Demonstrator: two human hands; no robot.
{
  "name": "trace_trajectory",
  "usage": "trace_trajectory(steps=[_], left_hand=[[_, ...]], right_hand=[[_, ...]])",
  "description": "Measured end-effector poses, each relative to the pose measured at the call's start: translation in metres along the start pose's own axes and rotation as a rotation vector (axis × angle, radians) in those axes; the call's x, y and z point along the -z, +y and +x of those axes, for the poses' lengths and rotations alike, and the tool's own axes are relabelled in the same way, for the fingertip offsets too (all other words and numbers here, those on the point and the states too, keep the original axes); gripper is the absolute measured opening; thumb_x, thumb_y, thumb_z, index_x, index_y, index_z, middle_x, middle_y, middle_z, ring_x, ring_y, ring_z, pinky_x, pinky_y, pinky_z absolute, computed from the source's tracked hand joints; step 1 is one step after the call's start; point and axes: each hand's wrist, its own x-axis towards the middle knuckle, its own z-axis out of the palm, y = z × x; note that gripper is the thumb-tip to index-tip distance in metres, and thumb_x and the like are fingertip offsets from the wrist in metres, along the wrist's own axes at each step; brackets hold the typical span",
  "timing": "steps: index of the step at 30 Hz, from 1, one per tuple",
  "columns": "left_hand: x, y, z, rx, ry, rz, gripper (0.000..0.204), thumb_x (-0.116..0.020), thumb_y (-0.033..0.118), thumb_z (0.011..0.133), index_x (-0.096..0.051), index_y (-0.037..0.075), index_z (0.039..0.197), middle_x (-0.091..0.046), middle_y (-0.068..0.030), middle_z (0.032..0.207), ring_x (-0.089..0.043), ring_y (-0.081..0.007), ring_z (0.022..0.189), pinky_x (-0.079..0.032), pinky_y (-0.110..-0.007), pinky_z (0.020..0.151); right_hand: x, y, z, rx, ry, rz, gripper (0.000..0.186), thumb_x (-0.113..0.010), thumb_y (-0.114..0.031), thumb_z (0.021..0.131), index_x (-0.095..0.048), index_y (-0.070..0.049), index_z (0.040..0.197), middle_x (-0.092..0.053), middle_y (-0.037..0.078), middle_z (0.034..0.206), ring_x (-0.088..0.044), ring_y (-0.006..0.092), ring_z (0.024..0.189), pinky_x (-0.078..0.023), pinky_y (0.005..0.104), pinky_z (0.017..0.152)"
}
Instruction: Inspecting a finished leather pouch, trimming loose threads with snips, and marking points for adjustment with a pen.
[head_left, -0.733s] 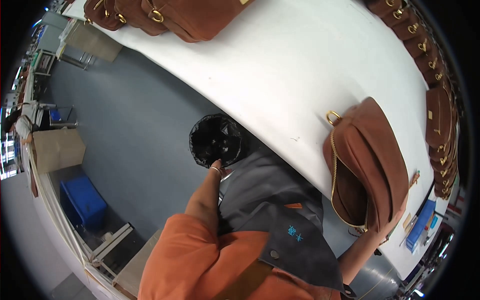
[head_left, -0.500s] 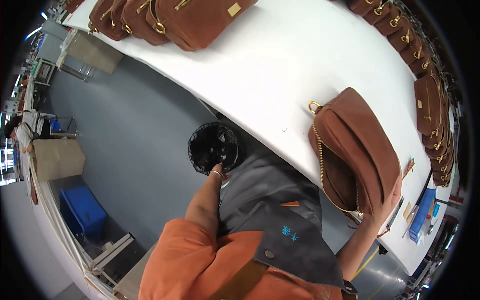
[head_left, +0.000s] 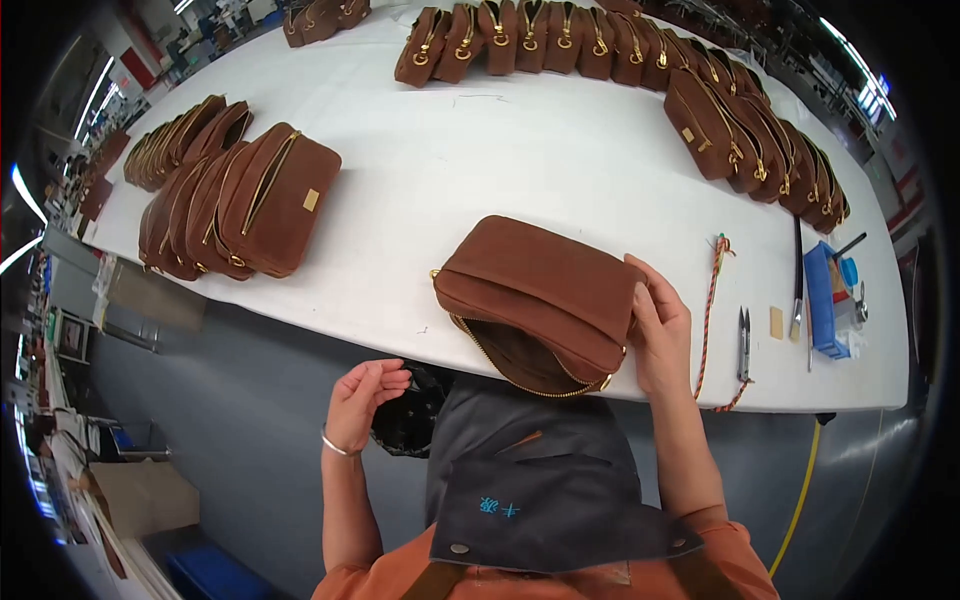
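A brown leather pouch (head_left: 545,275) with a gold zipper rests at the table's front edge, its zipped mouth gaping toward me and showing a dark lining. My right hand (head_left: 662,325) grips the pouch's right end, thumb on the near face and fingers behind. A gold ring shows at its left end. My left hand (head_left: 368,400) hovers left of the pouch and apart from it, beside the black-lined bin (head_left: 408,415). Its fingers are loosely curled and separate, with nothing visible in them.
More brown pouches stand on the white table (head_left: 400,200): a group at left (head_left: 285,205), a long row at the back (head_left: 530,38) and right (head_left: 740,135). At right lie a red cord (head_left: 711,310), thread snips (head_left: 744,340), a brush (head_left: 797,300) and a blue tray (head_left: 824,300).
My left hand has risen from over the bin toward the table edge. The view has turned up toward the table; the pouch, still in my right hand, now lies more level on it.
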Motion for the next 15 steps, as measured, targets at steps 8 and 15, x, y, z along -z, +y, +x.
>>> trace_trajectory(steps=[8,15], left_hand=[[-0.158,0.073,-0.029,-0.385,-0.457,0.393,0.028,-0.056,-0.003,0.091,-0.063,-0.004,0.119,-0.067,-0.0105,0.111,-0.064,-0.0179,0.106,-0.05,-0.028,0.091],[-0.23,0.048,0.029,-0.572,-0.378,0.227,0.026,-0.066,0.005,0.088,-0.064,0.0,0.113,-0.066,-0.004,0.103,-0.062,-0.0145,0.097,-0.051,-0.03,0.08]], right_hand=[[-0.011,-0.005,0.004,0.229,-0.005,0.046,0.034,-0.067,-0.009,0.092,-0.061,0.0,0.124,-0.065,0.004,0.103,-0.058,0.0079,0.093,-0.049,0.0227,0.081],[-0.004,-0.034,0.003,0.522,0.136,-0.269,0.038,-0.074,-0.015,0.085,-0.063,-0.001,0.118,-0.061,0.013,0.116,-0.062,0.0211,0.101,-0.049,0.0302,0.087]])
